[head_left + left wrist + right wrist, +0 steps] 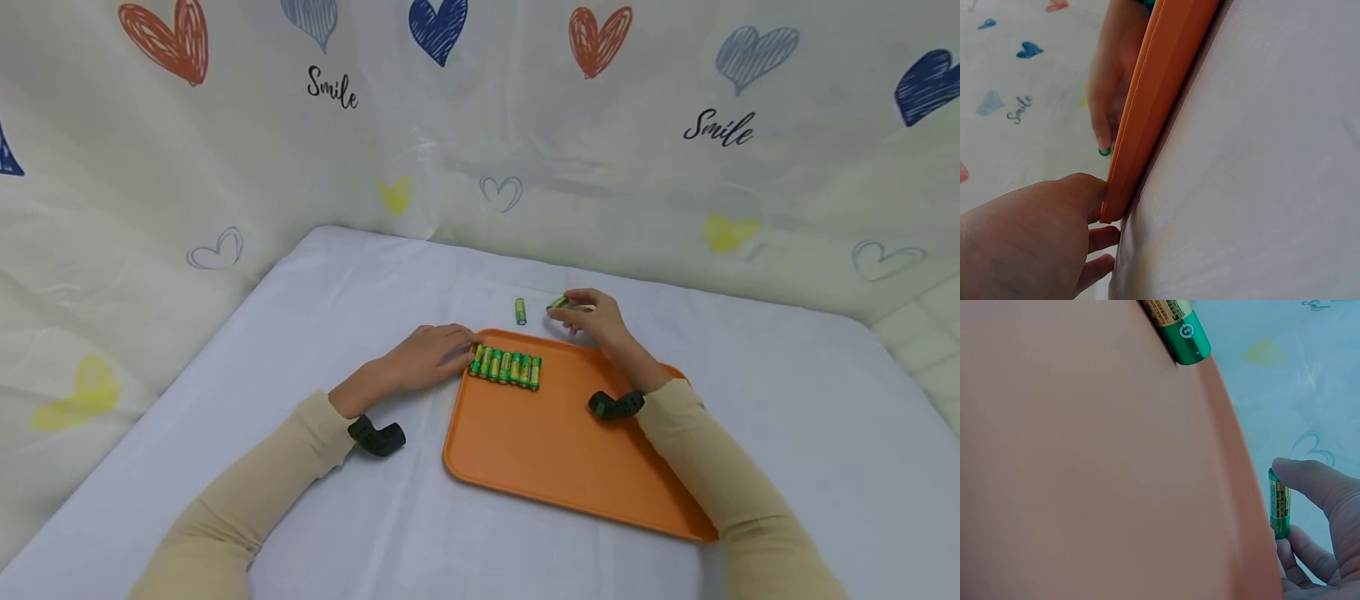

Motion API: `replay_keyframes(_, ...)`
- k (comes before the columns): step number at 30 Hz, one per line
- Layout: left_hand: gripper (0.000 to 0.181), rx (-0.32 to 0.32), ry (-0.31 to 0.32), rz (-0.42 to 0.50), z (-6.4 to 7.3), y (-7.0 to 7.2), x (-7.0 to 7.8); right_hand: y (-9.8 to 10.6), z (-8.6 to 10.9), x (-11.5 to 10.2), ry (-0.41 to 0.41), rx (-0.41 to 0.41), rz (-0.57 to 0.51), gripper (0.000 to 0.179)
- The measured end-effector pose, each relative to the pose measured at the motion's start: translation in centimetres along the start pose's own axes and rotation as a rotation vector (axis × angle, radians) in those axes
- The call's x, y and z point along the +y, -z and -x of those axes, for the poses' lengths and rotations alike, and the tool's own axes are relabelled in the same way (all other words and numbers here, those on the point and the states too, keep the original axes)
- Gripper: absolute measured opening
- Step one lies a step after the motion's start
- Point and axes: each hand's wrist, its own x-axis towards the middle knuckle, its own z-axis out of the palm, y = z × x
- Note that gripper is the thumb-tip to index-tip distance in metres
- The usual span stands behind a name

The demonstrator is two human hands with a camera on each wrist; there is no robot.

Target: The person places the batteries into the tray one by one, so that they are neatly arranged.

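Note:
Beyond the far rim of the orange tray, my right hand pinches a green-and-gold battery by its ends; the right wrist view shows this battery between thumb and fingertips. My left hand rests at the tray's far left corner, its fingertips right at the rim and the leftmost battery of a row. That row of several batteries lies side by side on the tray. Another single battery is on the cloth, left of my right hand. In the left wrist view, the left fingertips are partly hidden.
A white cloth covers the table under the tray. Behind it hangs a pale sheet printed with hearts and "Smile". Black devices are strapped at both wrists, and the right forearm passes over the tray's right side.

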Motion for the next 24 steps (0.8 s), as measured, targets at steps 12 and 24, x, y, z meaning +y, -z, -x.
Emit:
replay_keyframes(12,0.043,0.022,-0.029,-0.029,-0.2,-0.2,-0.1,0.4,1.4,0.2,0.024,-0.046,-0.033,0.062)
replay_keyframes(24,0.044,0.018,-0.019,-0.016,-0.2,-0.3,0.0,0.5,3.5,-0.1,0.072,-0.093,-0.019,0.061)
